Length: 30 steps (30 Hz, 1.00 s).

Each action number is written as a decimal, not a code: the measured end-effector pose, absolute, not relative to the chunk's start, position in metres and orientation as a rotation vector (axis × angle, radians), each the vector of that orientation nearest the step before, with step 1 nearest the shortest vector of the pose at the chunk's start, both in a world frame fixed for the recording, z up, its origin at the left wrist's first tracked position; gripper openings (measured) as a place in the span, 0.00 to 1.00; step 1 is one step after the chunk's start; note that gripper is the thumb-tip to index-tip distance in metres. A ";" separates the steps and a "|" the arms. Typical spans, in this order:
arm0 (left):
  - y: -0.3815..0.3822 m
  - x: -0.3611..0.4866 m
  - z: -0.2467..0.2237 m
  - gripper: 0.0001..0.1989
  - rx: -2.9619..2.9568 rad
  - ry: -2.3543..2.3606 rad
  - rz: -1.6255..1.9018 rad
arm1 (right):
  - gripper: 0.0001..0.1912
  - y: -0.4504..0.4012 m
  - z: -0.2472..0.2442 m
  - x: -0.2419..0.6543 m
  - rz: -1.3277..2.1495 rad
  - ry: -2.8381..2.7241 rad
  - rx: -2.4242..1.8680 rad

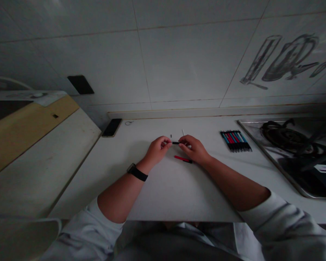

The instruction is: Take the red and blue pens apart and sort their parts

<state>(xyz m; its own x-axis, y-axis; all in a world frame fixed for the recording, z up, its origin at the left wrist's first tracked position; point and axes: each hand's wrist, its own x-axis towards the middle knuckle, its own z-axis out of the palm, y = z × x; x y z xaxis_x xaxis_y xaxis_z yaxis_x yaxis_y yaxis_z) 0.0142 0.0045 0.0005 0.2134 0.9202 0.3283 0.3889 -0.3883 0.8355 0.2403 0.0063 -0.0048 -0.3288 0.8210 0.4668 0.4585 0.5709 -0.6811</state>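
Observation:
A short black pen part (175,143) spans the gap between my two hands above the white counter (163,192). My left hand (159,148) pinches its left end, and my right hand (192,146) grips its right end. Just below them lies a red pen barrel (182,158) with a black end, close to my right hand. Behind my right hand a thin white refill (183,132) rests on the counter, partly hidden by the fingers. A tiny dark piece (171,136) sits behind the gap between the hands.
A row of several blue, red and black pens (235,140) lies to the right, beside a gas stove (296,174). At the back left are a phone (112,127) and a small ring (128,123). A tiled wall (179,65) stands behind the counter.

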 end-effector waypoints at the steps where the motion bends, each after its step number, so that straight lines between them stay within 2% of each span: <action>1: 0.005 0.014 0.000 0.03 1.889 1.208 1.135 | 0.10 0.006 -0.005 0.240 0.560 -1.971 -1.018; 3: 0.005 0.014 0.000 0.03 1.898 1.206 1.134 | 0.12 0.007 -0.005 0.240 0.559 -1.971 -1.005; 7: 0.006 0.014 -0.002 0.03 1.922 1.202 1.136 | 0.06 0.007 -0.006 0.240 0.545 -2.009 -1.013; 13: 0.005 0.014 -0.003 0.02 1.944 1.198 1.140 | 0.10 0.007 -0.005 0.240 0.572 -2.016 -1.001; 17: 0.006 0.014 -0.003 0.02 1.962 1.208 1.128 | 0.06 0.007 -0.004 0.240 0.551 -2.042 -1.002; 23: 0.008 0.013 -0.006 0.03 1.969 1.186 1.142 | 0.11 0.007 -0.005 0.240 0.557 -2.019 -0.990; 30: 0.004 0.013 -0.004 0.04 2.013 1.174 1.117 | 0.06 0.009 -0.007 0.241 0.499 -2.037 -0.998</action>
<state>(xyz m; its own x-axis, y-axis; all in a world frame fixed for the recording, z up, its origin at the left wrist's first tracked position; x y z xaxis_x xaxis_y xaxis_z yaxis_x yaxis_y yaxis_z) 0.0128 0.0039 -0.0036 0.2731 0.8829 0.3819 0.4257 -0.4669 0.7751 0.2415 0.0087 -0.0072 -0.3721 0.7913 0.4852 0.4772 0.6115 -0.6311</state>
